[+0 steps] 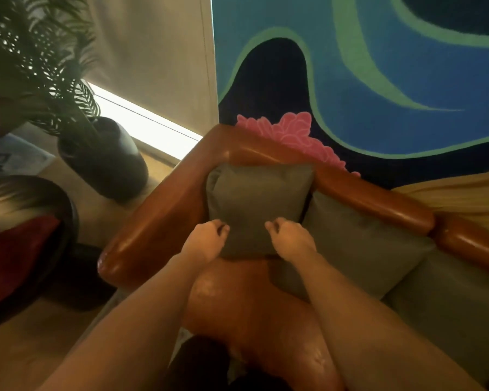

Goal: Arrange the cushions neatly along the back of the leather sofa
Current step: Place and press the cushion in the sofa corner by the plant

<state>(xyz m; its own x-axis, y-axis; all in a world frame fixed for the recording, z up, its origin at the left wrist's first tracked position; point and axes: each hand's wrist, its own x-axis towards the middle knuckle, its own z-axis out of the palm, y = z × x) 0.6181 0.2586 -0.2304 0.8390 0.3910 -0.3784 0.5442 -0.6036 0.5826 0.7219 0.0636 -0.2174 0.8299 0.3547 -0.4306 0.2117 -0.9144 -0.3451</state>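
Seating corner cushion [259, 204], frame centre; my left hand [206, 239], right hand [290, 238] pinching lower edge. Next: push flush against sofa back [364, 190].

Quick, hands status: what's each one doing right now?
Left hand: fingers curled, gripping the square olive-green fabric cushion at its lower edge.
Right hand: gripping the same cushion.

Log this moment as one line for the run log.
stage: placing corner cushion | left hand: pinching lower edge | right hand: pinching lower edge | second cushion: leaning against sofa back
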